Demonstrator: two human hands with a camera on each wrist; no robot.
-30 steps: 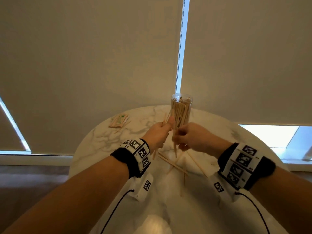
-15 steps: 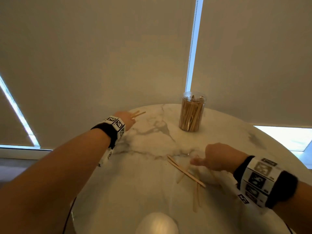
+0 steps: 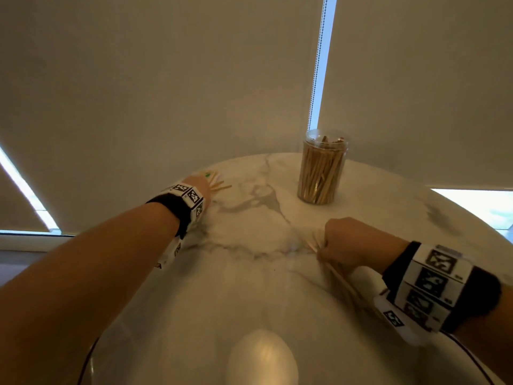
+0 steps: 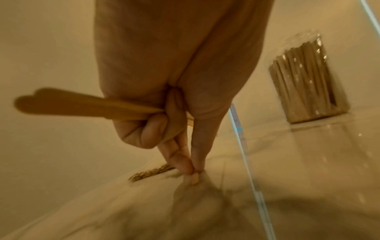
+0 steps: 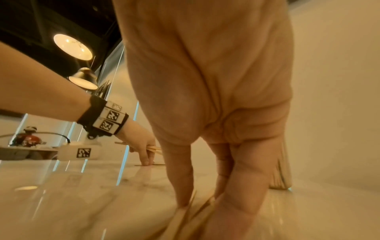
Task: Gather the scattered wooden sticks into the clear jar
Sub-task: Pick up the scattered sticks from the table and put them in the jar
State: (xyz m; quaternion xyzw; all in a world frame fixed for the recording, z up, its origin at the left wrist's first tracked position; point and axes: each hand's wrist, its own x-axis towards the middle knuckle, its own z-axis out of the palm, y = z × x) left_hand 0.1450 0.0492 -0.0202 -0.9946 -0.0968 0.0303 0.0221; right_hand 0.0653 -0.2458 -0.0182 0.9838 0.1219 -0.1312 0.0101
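Right hand [image 3: 351,241], nearest, clenches a fanned bundle of sticks [image 3: 342,279] low over the tabletop [image 3: 249,273]; loose ends could slip free on lifting. Left hand [image 4: 164,113], farther, holds several sticks [image 4: 68,105] while pinching another off the surface; risk of dropping those held. Clear jar [image 3: 322,168], farthest, looks crowded, so insertion may jam.

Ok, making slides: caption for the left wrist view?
Left hand holds sticks while pinching at the table, jar behind.

No legible text anywhere, only coded square markers on the wristbands [image 3: 433,282].
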